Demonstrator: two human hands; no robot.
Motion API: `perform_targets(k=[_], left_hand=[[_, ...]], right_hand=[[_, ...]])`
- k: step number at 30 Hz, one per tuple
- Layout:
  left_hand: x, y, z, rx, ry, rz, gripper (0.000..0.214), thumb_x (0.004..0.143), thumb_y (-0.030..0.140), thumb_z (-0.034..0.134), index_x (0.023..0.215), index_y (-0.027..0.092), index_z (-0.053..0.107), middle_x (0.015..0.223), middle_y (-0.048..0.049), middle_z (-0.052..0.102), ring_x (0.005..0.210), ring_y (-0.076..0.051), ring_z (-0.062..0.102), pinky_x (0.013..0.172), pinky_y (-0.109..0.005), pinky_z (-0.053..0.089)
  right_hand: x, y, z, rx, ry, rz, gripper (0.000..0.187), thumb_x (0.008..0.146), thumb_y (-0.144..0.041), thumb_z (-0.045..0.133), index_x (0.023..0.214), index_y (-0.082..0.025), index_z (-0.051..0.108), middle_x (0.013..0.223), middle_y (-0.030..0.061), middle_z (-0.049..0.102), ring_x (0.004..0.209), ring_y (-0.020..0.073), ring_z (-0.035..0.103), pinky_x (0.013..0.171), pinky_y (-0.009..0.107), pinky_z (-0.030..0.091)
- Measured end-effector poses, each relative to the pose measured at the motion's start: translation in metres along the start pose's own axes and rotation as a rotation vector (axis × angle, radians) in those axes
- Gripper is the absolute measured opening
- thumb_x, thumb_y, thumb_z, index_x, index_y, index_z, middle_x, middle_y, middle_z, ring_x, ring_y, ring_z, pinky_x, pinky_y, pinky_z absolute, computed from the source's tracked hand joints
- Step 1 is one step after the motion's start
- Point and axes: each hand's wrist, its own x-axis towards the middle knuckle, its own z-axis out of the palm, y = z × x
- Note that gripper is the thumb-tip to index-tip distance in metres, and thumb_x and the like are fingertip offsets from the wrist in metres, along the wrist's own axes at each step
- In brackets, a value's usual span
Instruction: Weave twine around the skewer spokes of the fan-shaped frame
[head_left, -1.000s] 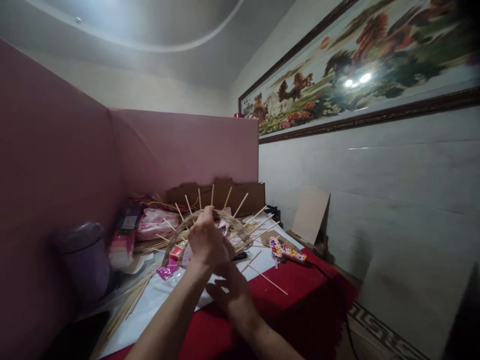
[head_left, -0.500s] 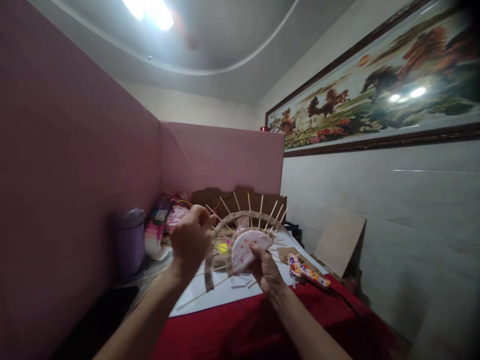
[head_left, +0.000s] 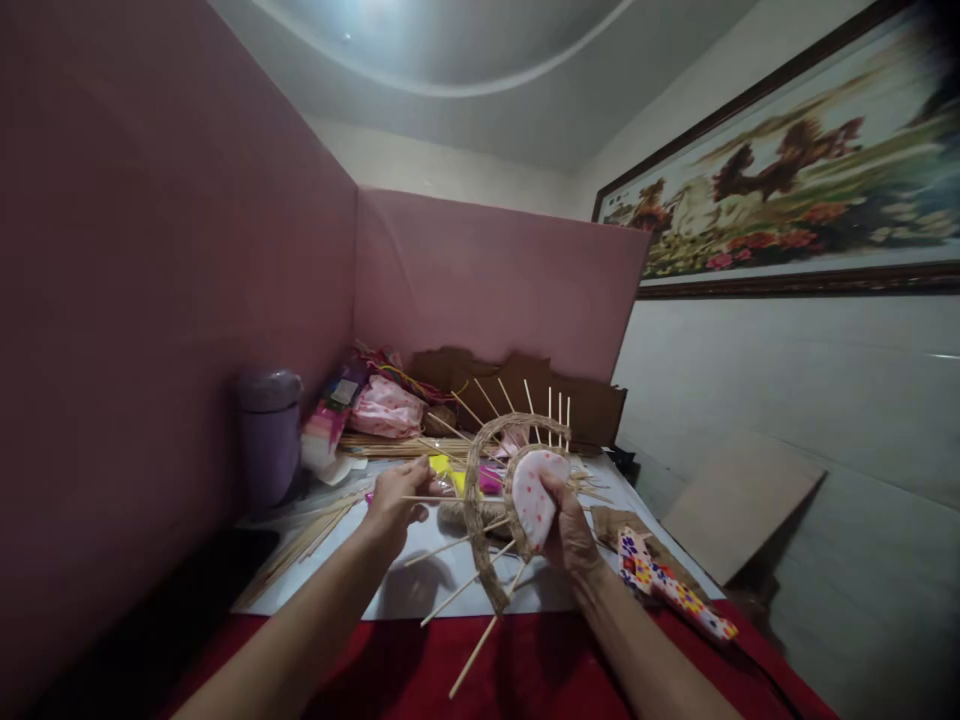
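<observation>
My right hand [head_left: 571,533] is closed on a half-woven basket [head_left: 484,500], gripping its round base, which is covered in white cloth with pink dots [head_left: 536,490]. The basket is turned on its side, with a woven straw band and many thin wooden sticks poking out. My left hand [head_left: 396,503] is lower left of it, fingers pinched on one of the sticks [head_left: 442,499] that juts from the rim. Both hands hover over a white sheet [head_left: 420,590] on the red tablecloth [head_left: 540,670].
A colourful spotted glue gun [head_left: 667,585] lies right of my right wrist. A purple lidded pot [head_left: 268,432] stands at the left by the pink partition [head_left: 225,260]. Loose sticks, pink cloth [head_left: 386,408], packets and brown cardboard [head_left: 525,385] crowd the back. A board [head_left: 739,500] leans against the right wall.
The basket has turned from facing me to edge-on and dropped lower. My left hand has come down from the rim to a stick on the left. The camera has swung left.
</observation>
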Motion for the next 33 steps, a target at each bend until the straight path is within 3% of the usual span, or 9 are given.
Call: perform_targets(k=[6, 10, 17, 25, 31, 33], left_hand=[[0.000, -0.028, -0.006, -0.009, -0.076, -0.011, 0.034, 0.051, 0.036, 0.079, 0.053, 0.013, 0.054, 0.044, -0.0014, 0.057, 0.035, -0.006, 0.043, 0.032, -0.016, 0.025], [0.004, -0.030, -0.014, -0.045, -0.106, -0.040, 0.031, 0.049, 0.030, 0.079, 0.054, 0.013, 0.054, 0.047, -0.0017, 0.058, 0.037, -0.006, 0.046, 0.033, -0.016, 0.026], [0.012, -0.029, -0.016, -0.042, -0.182, -0.066, 0.023, 0.048, 0.018, 0.076, 0.052, 0.011, 0.054, 0.050, -0.0039, 0.060, 0.040, -0.009, 0.051, 0.036, -0.017, 0.032], [0.008, -0.044, -0.006, -0.091, -0.290, -0.099, 0.025, 0.052, 0.011, 0.063, 0.060, 0.019, 0.041, 0.037, 0.0064, 0.048, 0.031, -0.006, 0.036, 0.033, -0.016, 0.021], [0.005, -0.026, -0.013, -0.120, -0.377, -0.173, 0.029, 0.064, 0.030, 0.066, 0.056, 0.019, 0.041, 0.036, 0.0067, 0.039, 0.031, -0.006, 0.032, 0.032, -0.017, 0.018], [0.004, -0.014, -0.019, -0.132, -0.345, -0.189, 0.033, 0.067, 0.038, 0.064, 0.053, 0.018, 0.042, 0.041, 0.0034, 0.047, 0.036, -0.007, 0.041, 0.035, -0.017, 0.026]], right_hand=[[-0.001, 0.001, -0.010, -0.053, -0.004, -0.053, 0.027, 0.065, -0.030, 0.071, 0.086, -0.014, 0.064, 0.072, 0.0016, 0.071, 0.059, 0.0151, 0.064, 0.056, 0.026, 0.055], [-0.005, -0.006, -0.008, -0.052, 0.026, -0.110, 0.027, 0.063, -0.031, 0.071, 0.083, -0.016, 0.062, 0.066, 0.0000, 0.069, 0.061, 0.0162, 0.065, 0.057, 0.026, 0.055], [-0.010, -0.009, -0.005, -0.127, -0.033, -0.047, 0.028, 0.061, -0.037, 0.072, 0.079, -0.017, 0.062, 0.060, 0.0007, 0.067, 0.062, 0.0194, 0.065, 0.055, 0.027, 0.054], [-0.010, -0.004, -0.006, -0.128, -0.069, 0.018, 0.021, 0.065, -0.033, 0.071, 0.076, -0.016, 0.064, 0.062, 0.0008, 0.066, 0.052, 0.0144, 0.061, 0.051, 0.025, 0.051], [-0.012, -0.006, -0.008, -0.133, -0.105, 0.064, 0.018, 0.068, -0.030, 0.068, 0.075, -0.014, 0.064, 0.061, 0.0016, 0.065, 0.052, 0.0123, 0.059, 0.050, 0.021, 0.049], [-0.013, -0.008, -0.007, -0.145, -0.106, 0.062, 0.017, 0.067, -0.029, 0.069, 0.074, -0.014, 0.063, 0.061, 0.0011, 0.064, 0.051, 0.0113, 0.057, 0.050, 0.020, 0.048]])
